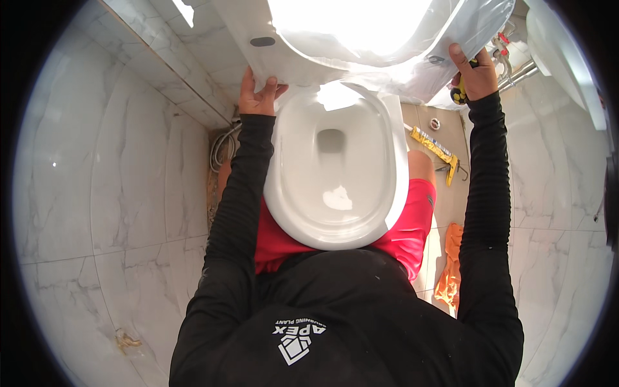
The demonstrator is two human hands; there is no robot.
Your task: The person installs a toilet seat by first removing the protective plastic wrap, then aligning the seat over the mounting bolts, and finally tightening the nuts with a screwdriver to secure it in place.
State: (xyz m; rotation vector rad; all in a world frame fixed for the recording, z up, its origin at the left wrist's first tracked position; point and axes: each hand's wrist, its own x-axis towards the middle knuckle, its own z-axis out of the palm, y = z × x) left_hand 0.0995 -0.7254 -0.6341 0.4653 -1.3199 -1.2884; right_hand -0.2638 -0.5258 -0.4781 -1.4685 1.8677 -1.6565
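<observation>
A white toilet bowl [387, 155] stands between my legs, its inside bare to view. Above its far end is a large white piece [248, 19] with a wide rounded middle, grey oval pads and some clear plastic film; it looks like a toilet seat, though glare hides much of it. My left hand [261, 95] grips its lower left corner, thumb on the near face. At its right edge my right hand [476, 76] is closed, thumb on the face, the other fingers partly hidden. Against that hand shows a yellow-and-black object [458, 96] I cannot make out.
Right of the bowl, a yellow caulking gun [438, 147] and a small roll of tape [434, 124] lie on the tiles. Nearer is an orange plastic bag [451, 264]. A grey hose [221, 147] coils at left; a red-handled valve [501, 45] and washbasin [567, 58] are at upper right.
</observation>
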